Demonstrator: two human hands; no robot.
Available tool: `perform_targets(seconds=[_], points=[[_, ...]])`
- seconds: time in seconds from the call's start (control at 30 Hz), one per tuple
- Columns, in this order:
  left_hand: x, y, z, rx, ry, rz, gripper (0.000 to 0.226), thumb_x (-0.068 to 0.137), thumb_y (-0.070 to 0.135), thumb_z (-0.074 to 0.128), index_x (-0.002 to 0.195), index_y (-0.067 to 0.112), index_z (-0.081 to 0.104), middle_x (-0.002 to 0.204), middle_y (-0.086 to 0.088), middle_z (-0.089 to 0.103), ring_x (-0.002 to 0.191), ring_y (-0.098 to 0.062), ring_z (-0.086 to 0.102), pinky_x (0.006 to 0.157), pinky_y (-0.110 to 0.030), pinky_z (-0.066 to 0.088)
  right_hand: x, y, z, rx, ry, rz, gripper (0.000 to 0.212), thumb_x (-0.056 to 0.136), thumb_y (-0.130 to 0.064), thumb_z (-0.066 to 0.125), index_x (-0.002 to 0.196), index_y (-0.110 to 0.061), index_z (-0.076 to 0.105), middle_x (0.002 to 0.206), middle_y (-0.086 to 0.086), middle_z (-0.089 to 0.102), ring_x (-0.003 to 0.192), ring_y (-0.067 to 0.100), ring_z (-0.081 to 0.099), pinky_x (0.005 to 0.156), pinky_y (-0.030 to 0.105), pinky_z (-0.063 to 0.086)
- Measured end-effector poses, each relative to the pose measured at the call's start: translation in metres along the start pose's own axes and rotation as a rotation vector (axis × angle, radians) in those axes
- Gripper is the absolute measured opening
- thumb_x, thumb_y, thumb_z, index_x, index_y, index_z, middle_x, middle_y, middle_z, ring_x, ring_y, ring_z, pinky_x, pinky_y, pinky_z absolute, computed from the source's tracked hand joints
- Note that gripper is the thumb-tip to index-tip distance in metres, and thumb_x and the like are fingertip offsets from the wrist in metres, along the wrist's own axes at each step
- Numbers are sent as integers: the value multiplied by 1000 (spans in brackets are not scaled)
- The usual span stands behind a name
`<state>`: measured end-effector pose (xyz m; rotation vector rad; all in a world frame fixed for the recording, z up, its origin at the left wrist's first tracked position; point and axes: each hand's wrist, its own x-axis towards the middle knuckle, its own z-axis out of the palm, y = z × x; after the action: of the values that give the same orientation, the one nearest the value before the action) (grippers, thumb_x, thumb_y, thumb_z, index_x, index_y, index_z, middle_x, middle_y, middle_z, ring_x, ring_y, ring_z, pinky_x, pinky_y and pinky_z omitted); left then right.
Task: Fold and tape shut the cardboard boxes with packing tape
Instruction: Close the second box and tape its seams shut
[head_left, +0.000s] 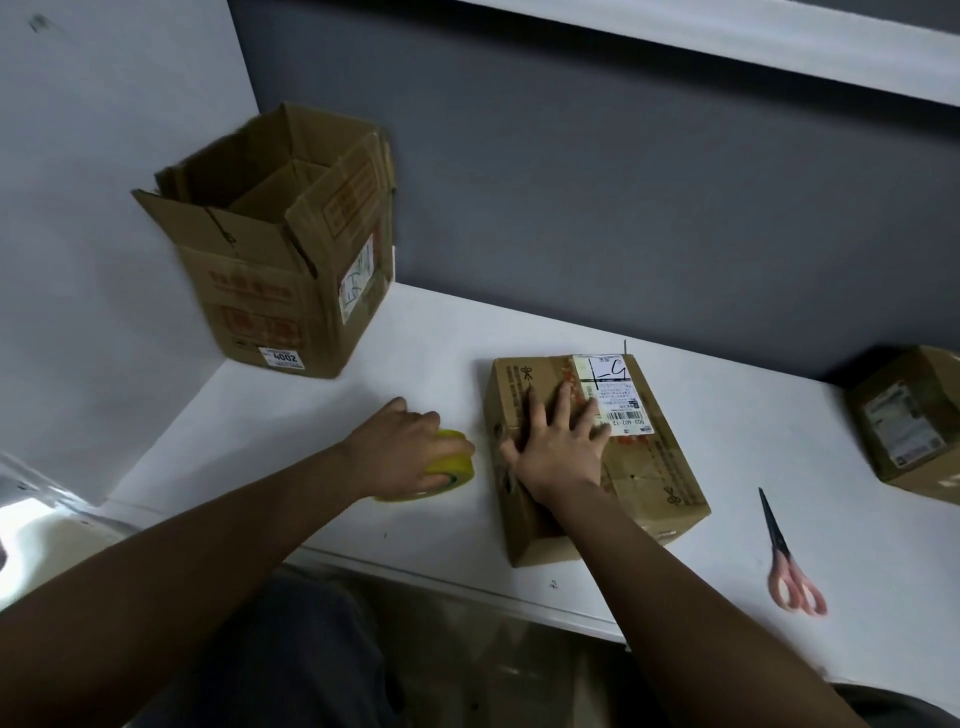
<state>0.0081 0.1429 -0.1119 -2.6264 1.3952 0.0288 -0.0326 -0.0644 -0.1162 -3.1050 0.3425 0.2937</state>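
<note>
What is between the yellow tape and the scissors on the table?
In the head view, the closed cardboard box lies between the tape roll and the scissors, with the right hand pressing flat on it.

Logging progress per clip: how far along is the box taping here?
Middle box has its flaps folded down; right hand presses them flat. Left hand grips the tape roll. Tall box stands open, untaped. Far right box: seal unclear.
</note>
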Motion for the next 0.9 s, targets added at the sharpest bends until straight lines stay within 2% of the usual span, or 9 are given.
perform_targets(seconds=[0.1, 0.23, 0.4, 0.5, 0.57, 0.67, 0.77, 0.83, 0.9], points=[[21, 14, -19, -72, -205, -103, 48, 93, 54, 40, 137, 35, 36, 119, -8, 58, 105, -27, 56, 91, -39, 31, -1, 0, 2, 20, 6, 2, 77, 91, -65, 26, 154, -30, -2, 160, 11, -15, 144, 47, -12, 114, 64, 4], [38, 20, -26, -148, -352, -119, 49, 92, 55, 42, 136, 36, 34, 120, -5, 60, 109, -25, 55, 91, -38, 31, -2, 0, 8, 79, 8, 35, 85, 85, -74, 28, 153, -35, -4, 160, 4, -21, 143, 41, -21, 110, 66, -8], [17, 14, -17, -339, -263, -152, 55, 91, 53, 51, 140, 38, 31, 122, -7, 53, 109, -27, 52, 92, -38, 34, 2, 4, 1, 82, 9, 17, 81, 89, -68, 35, 154, -31, 2, 162, 7, -12, 145, 45, -11, 112, 67, 2], [10, 15, -17, -377, -198, -193, 60, 90, 53, 52, 143, 40, 27, 127, -6, 50, 112, -25, 49, 93, -35, 31, 4, 10, -11, 97, -8, 13, 79, 91, -65, 35, 154, -31, 2, 162, 8, -8, 145, 46, -5, 114, 65, 8], [11, 16, -29, -409, -128, -193, 59, 91, 51, 52, 143, 43, 26, 122, -6, 50, 109, -25, 50, 92, -35, 30, 6, 19, -26, 157, -20, 18, 77, 92, -63, 36, 154, -31, 3, 162, 7, -7, 146, 44, -2, 115, 62, 11], [18, 14, -63, -483, -63, -185, 57, 90, 48, 53, 140, 51, 25, 110, -2, 47, 103, -22, 50, 90, -34, 29, 10, 41, -47, 381, -41, 15, 77, 90, -62, 41, 154, -35, 7, 163, 1, 0, 147, 38, 7, 117, 54, 15], [29, 12, -106, -482, 2, -165, 57, 89, 49, 54, 139, 52, 26, 106, 4, 39, 106, -16, 44, 89, -32, 25, 9, 66, -66, 739, -47, -33, 83, 73, -63, 43, 150, -43, 20, 158, -3, 26, 140, 27, 32, 114, 44, 28], [40, 14, -134, -458, 80, -166, 61, 87, 50, 58, 141, 49, 29, 113, 3, 41, 113, -15, 43, 91, -31, 23, 4, 80, -72, 1039, -48, -60, 67, 82, -54, 49, 146, -46, 29, 145, -6, 45, 123, 15, 52, 101, 32, 46], [52, 20, -157, -454, 188, -180, 61, 85, 49, 62, 139, 45, 34, 124, 4, 46, 120, -15, 44, 96, -31, 25, -2, 92, -75, 1284, -123, -81, 47, 98, -37, 46, 143, -38, 37, 135, -5, 54, 109, 9, 61, 85, 23, 52]])
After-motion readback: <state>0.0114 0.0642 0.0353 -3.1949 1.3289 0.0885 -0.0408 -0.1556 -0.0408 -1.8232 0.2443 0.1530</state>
